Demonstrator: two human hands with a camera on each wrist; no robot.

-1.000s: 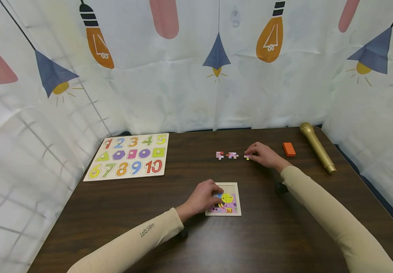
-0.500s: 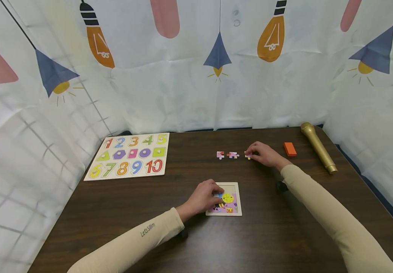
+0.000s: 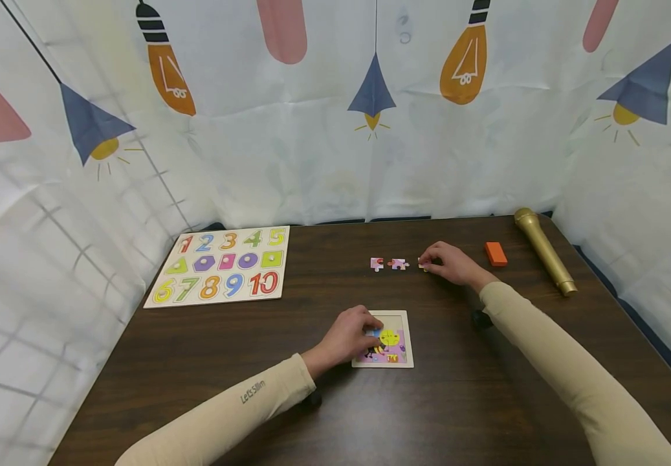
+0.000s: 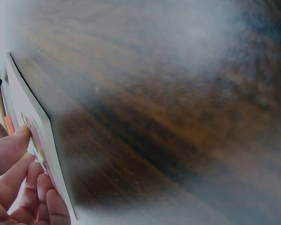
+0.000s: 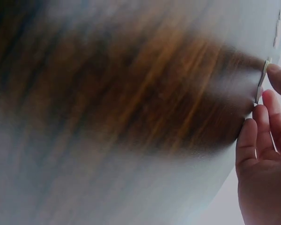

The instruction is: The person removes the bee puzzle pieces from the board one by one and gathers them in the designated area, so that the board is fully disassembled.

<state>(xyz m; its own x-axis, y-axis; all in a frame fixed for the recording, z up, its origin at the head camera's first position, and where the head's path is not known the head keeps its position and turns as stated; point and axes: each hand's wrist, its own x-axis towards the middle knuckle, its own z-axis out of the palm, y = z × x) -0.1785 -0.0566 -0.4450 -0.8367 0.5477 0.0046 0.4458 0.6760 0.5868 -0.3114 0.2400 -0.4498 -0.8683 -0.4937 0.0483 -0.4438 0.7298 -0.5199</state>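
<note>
A small square jigsaw puzzle in a pale wooden frame (image 3: 409, 343) lies on the table, its purple picture showing a yellow round figure. My left hand (image 3: 342, 335) rests over its left side, thumb and fingertips touching the picture and covering part of it. In the left wrist view those fingertips (image 4: 19, 136) meet the surface inside the frame. Further back, my right hand (image 3: 454, 264) pinches a loose puzzle piece (image 3: 422, 262) at the table top. The right wrist view has this piece (image 5: 261, 83) edge-on between thumb and index finger.
Two more puzzle pieces, one (image 3: 376, 264) beside the other (image 3: 398, 264), lie left of my right hand. A wooden number board (image 3: 213, 268) is at the back left. An orange block (image 3: 495, 254) and a gold microphone (image 3: 545, 252) are at the back right. A printed curtain (image 3: 312, 162) encloses the table.
Both hands stay nearly where they were. Slightly less of the piece under my right fingertips shows now, and the head view has shifted a little.
</note>
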